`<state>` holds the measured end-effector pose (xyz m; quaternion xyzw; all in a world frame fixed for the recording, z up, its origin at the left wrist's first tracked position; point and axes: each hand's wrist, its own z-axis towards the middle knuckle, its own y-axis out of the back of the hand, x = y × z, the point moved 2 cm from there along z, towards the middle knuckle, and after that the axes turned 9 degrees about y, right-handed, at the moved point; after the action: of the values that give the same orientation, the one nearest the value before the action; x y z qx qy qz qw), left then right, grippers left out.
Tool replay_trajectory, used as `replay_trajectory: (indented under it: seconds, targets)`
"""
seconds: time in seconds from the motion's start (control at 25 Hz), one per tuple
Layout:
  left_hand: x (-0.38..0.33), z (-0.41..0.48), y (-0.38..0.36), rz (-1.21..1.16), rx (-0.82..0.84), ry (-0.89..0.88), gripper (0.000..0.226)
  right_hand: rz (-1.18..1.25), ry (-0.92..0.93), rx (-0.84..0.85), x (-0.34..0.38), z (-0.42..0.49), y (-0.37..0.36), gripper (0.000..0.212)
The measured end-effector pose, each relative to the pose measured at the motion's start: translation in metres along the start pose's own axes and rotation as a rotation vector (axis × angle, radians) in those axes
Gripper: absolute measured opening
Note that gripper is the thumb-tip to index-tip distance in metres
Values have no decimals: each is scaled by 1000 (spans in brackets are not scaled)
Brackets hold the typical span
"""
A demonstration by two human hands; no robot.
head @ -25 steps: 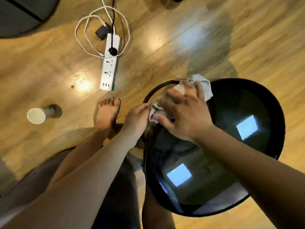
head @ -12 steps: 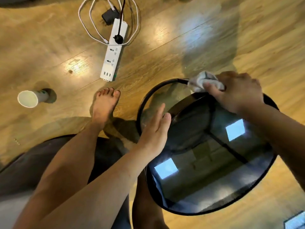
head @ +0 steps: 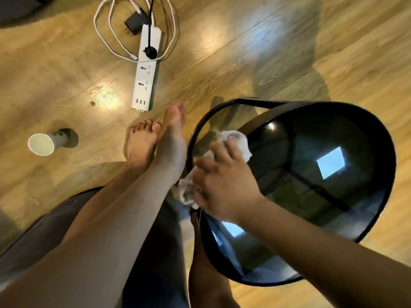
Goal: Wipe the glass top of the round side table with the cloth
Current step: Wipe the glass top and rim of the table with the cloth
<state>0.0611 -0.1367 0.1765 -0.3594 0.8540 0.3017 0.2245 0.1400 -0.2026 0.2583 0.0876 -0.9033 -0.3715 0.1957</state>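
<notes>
Cloth (head: 239,140) leftward, half-hidden under right hand (head: 224,185)

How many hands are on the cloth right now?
1. The right hand holds the cloth down on the glass top near its left edge. The left hand, fingers straight, lies left of the glass top, off the cloth.
</notes>
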Motion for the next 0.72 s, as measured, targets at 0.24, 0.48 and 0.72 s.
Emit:
replay_trajectory:
  seconds: [0.24,0.48,0.72]
  targets:
    - [220,158,-28,1066,0,-214,68,-3,202,-170,-63,-13,-2,47]
    - [202,122,-25,752,12,-17,40,48,-513,-325,-194,-51,11,51]
    - [192,120,24,569,-88,-82,35,220,-1018,-404,-203,-65,12,53]
